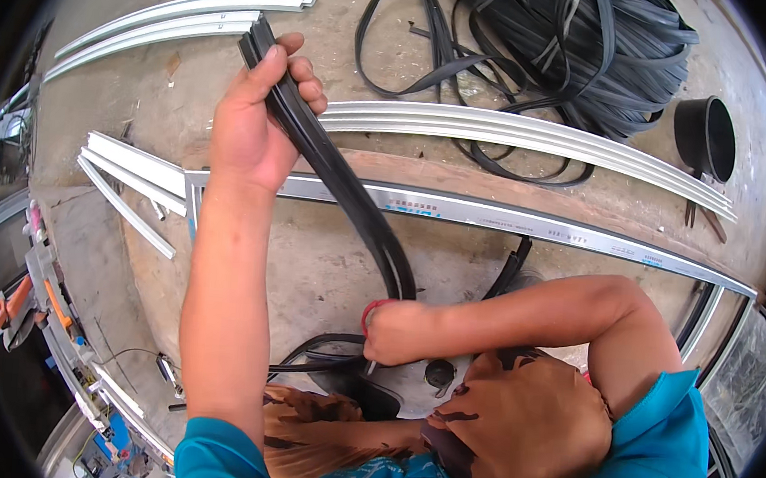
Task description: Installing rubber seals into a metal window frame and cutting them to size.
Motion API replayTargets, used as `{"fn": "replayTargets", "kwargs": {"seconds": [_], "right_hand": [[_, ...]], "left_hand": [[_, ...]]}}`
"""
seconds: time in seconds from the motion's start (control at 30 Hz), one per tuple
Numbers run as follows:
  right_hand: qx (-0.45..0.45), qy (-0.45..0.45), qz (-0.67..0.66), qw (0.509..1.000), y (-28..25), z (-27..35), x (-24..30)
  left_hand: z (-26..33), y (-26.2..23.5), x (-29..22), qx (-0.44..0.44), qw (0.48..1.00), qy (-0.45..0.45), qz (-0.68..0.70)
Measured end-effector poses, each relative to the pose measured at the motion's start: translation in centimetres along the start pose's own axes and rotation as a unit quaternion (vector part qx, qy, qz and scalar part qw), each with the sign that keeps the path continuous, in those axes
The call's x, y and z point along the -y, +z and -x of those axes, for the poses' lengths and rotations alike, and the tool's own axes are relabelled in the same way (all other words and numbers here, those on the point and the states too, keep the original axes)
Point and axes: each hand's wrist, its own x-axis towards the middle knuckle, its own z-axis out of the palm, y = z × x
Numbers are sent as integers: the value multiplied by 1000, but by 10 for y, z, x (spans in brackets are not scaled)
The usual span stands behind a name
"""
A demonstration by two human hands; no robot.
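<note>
My left hand [263,115] is raised at the upper left, fingers and thumb closed around one end of a grooved black rubber strip [347,188]. The doubled-looking strip slants down to my right hand [403,332], which is a fist near my lap. A red loop [374,313] and a small metal tip show at this fist; the rest of that object is hidden in the palm. Below the fist, more black strip [322,341] lies coiled. Behind the held strip runs a long silver-grey metal frame bar [491,215].
White metal profiles [186,12] lie at the far left, with a longer profile [515,128] beyond the frame. A large coil of black strip [591,58] sits at the back. At the right stands a black cup-like container [705,137]. Tools [19,302] are along the left edge.
</note>
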Motion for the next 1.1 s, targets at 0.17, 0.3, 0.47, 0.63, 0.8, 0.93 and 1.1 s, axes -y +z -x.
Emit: {"fn": "replayTargets", "kwargs": {"seconds": [0.17, 0.3, 0.47, 0.63, 0.8, 0.93, 1.1], "right_hand": [[-97, 35, -144, 984, -33, 30, -27], [-312, 251, -282, 872, -90, 68, -36], [-435, 382, -269, 770, -135, 90, -77], [-417, 362, -205, 808, -157, 85, -80], [-354, 362, -281, 815, -164, 89, -77], [-351, 361, -261, 823, -166, 88, -74], [-367, 347, -227, 833, -170, 86, -73]], "left_hand": [[17, -11, 3, -34, 998, 52, -1], [37, -2, 2, -45, 994, 97, -6], [58, 18, 16, 6, 984, 140, -113], [74, 18, 25, 10, 983, 151, -108], [84, 14, 30, 1, 988, 133, -78], [88, 13, 32, 13, 985, 152, -83], [87, 15, 34, 28, 981, 166, -101]]}}
